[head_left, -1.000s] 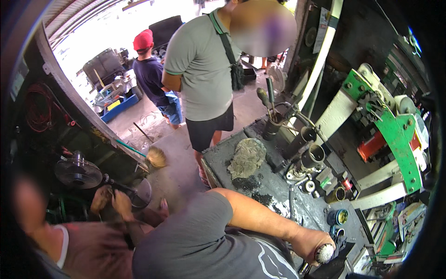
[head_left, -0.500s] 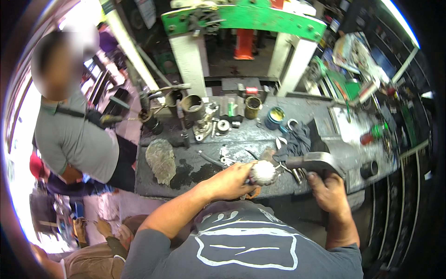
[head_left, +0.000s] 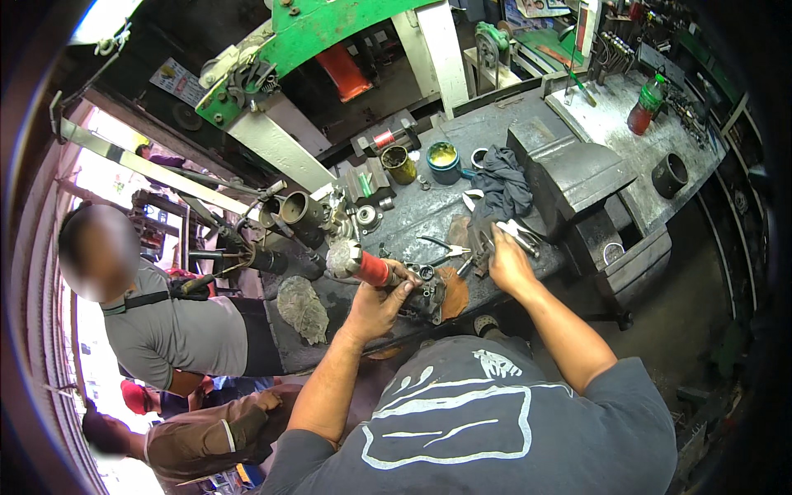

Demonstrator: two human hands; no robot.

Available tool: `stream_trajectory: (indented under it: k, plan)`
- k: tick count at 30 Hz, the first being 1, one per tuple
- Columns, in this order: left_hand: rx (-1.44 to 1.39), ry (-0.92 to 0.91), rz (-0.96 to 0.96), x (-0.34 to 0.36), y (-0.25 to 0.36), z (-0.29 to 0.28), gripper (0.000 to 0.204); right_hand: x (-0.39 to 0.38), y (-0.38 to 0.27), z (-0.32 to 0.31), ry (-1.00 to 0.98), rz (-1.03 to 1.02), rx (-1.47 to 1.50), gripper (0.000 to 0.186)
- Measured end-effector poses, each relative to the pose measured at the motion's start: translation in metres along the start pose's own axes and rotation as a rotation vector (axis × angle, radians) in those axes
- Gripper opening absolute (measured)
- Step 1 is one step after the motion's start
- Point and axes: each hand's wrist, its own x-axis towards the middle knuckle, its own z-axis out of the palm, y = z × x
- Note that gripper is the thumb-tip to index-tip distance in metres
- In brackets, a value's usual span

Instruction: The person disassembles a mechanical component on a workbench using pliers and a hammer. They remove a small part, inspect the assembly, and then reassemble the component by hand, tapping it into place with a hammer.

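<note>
My left hand is closed round a red-bodied tool with a rough, grey rounded head, its head pointing up and left. Just right of those fingers is a dark metal part with round openings, beside a piece of orange-brown leather. My right hand is over the bench, its fingers bent against a dark piece that they partly hide. Bright metal tools lie by its fingertips. Between the hands lie pliers with pale jaws.
A bench vise stands right of my right hand. A dark rag, a blue mug and a yellowish can are behind. A flat stone-like slab lies left. A co-worker stands at left; a green press frame rises behind.
The view has turned. My right hand has left the vise and come toward the bench's middle. My left hand has turned, and its tool's grey head now points left, showing the red body.
</note>
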Motion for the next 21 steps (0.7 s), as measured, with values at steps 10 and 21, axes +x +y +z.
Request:
stream_trajectory:
  k: [10,21]
  plan:
    - [0.120,0.358,0.198,-0.035,0.055,0.014,0.022,0.102,0.031,0.035,0.039,-0.129,-0.538,0.043]
    - [0.197,0.569,-0.291,-0.091,0.104,-0.026,0.023,0.030,0.033,0.018,0.183,-0.212,-0.032,0.063]
